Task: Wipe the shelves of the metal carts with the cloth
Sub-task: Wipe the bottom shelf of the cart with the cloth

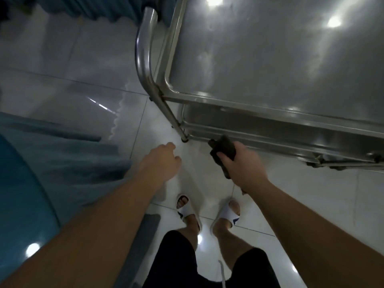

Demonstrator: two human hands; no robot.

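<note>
A stainless steel cart [270, 59] fills the upper right, its shiny top shelf reflecting ceiling lights. A lower shelf [259, 129] shows beneath the front rail. My right hand [243, 165] grips a dark folded cloth [224, 150] just in front of the lower shelf's edge, not touching the metal. My left hand [164, 161] hangs in the air left of the cart's corner leg [176, 121], fingers loosely curled, holding nothing.
A curved tubular handle [143, 55] rises at the cart's left end. Teal curtain fabric [62, 154] hangs at the left, and more at the top. White glossy floor tiles [311, 204] lie below. My feet in white slides [187, 213] stand close to the cart.
</note>
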